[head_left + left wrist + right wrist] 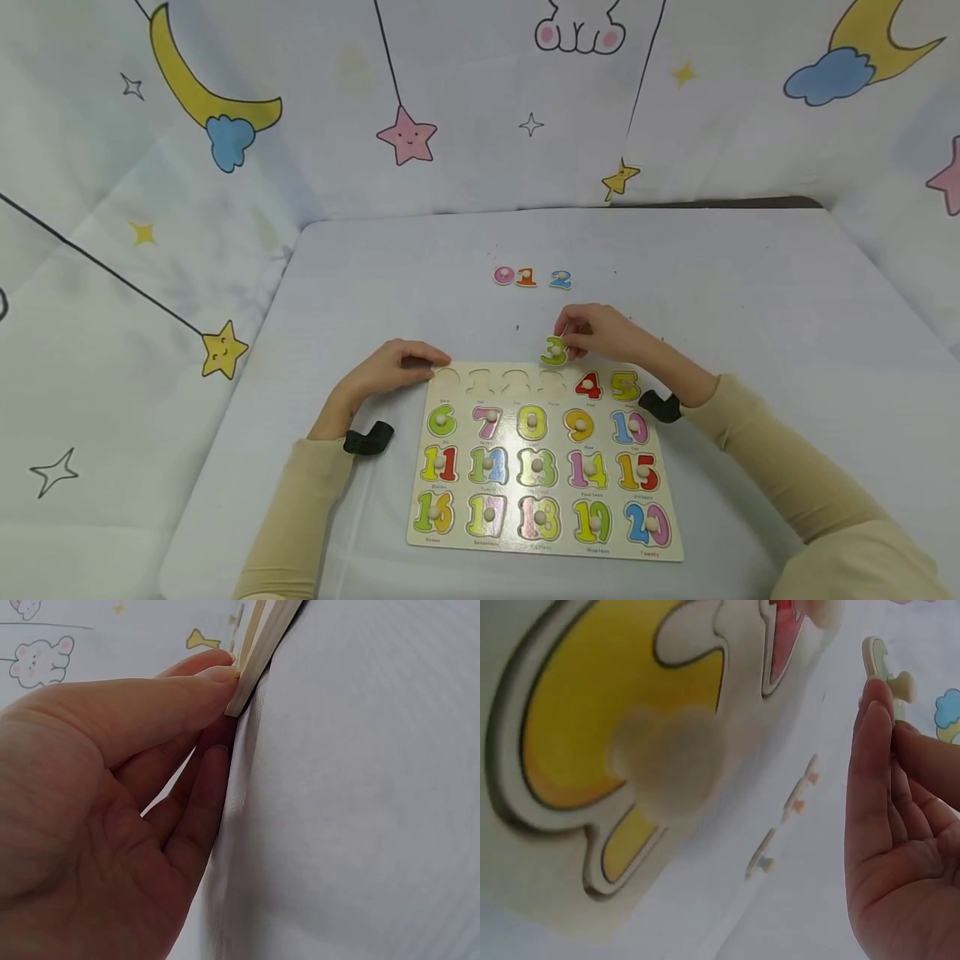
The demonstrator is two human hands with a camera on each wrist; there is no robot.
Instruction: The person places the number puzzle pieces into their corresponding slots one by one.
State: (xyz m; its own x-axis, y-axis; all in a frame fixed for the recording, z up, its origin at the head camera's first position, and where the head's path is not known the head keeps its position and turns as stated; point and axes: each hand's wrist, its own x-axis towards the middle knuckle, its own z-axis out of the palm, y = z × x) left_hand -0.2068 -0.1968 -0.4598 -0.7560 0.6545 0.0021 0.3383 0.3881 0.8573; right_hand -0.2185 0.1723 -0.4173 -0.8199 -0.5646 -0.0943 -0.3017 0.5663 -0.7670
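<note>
My right hand (600, 329) pinches a green number 3 puzzle piece (553, 352) between thumb and fingers, close over the top edge of a wooden number puzzle board (545, 546). In the right wrist view the piece (879, 656) is held on edge, its round knob facing outward. The first four recesses in the board's top row are bare; red 4 (588, 385), yellow-green 5 (626, 386) and the lower rows sit in place. My left hand (390, 365) holds the board's top left corner, thumb and fingertips at its edge (259, 671).
Beyond the board lie a pink 0 piece (504, 275), an orange 1 piece (527, 277) and a blue 2 piece (561, 279) in a row, knobs up. A white cloth (697, 283) covers the table. Patterned fabric (480, 158) hangs behind and at the sides.
</note>
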